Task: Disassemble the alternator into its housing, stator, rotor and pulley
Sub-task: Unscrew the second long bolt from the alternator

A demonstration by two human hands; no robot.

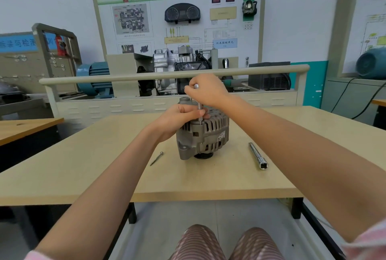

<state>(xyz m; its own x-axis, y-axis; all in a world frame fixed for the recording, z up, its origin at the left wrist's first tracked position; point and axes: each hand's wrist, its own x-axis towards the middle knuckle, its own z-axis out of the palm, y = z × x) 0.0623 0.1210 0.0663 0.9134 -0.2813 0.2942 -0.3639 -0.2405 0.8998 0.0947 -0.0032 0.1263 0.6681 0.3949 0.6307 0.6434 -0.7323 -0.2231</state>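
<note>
A grey alternator (205, 137) stands on the tan table (104, 167) with its dark pulley (203, 155) underneath. A slim metal driver tool (199, 111) stands upright on a bolt at the housing's top edge. My right hand (205, 90) grips the tool's upper end from above. My left hand (179, 118) lies on top of the alternator, its fingers curled round the tool's shaft. One long bolt (156, 158) lies loose on the table to the left of the alternator.
A chrome socket extension bar (258, 156) lies on the table right of the alternator. Behind the table runs a beige rail (146, 78) with a gearbox training stand (177, 59) and a wall chart. My knees show below the table's near edge.
</note>
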